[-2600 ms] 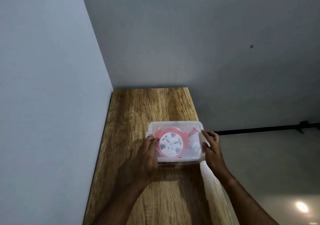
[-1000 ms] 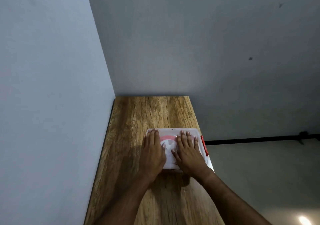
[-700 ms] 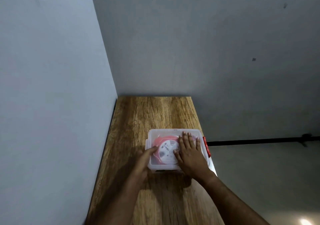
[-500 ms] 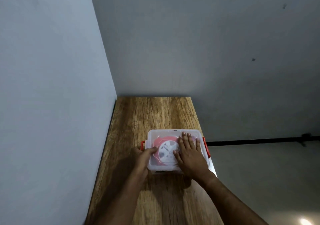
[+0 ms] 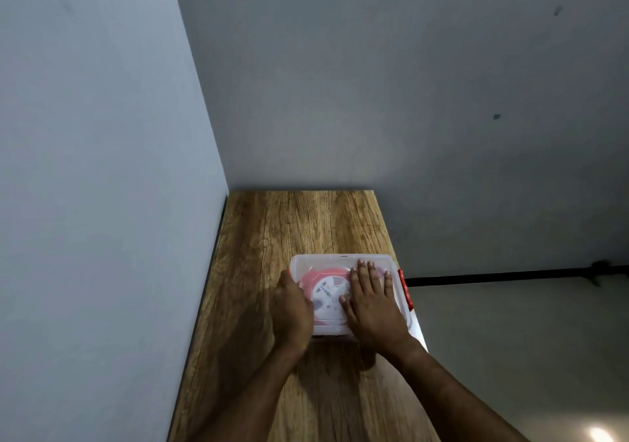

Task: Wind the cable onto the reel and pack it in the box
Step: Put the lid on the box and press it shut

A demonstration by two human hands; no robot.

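— Looking down, what takes up most of the view?

— Two pale walls (image 5: pixel 374 84) meeting in a corner, upper half of the frame. Below them my wooden bench (image 5: pixel 289 230) runs from the corner toward the bottom edge, tight against the left wall.

— And on the bench?

— One clear plastic box (image 5: pixel 308 264), lower centre of the frame, close to the bench's right edge. Its lid is on. Through the lid I see the reel (image 5: pixel 325 293), pink-red around a white round face, lying flat inside. Whether the cable is fully wound on it I cannot tell through the plastic.

— Where are your hands?

— My right hand (image 5: pixel 371 300) lies flat on the right part of the lid, fingers (image 5: pixel 364 275) straight and close together, pointing toward the far wall, holding nothing, only pressing on the lid. My left hand (image 5: pixel 292 305) is at the box's left end, curled around that edge; its fingertips are hidden beneath the hand, so I see the grip but not exactly what they catch.

— Anything smaller?

— A red latch (image 5: pixel 405 287) on the box's right end, just beside my right hand. A sliver of red peeks out above my left hand at the left end too.

— Beyond the bench?

— At the right, a black bar (image 5: pixel 510 275) runs across the wall, level with the box.
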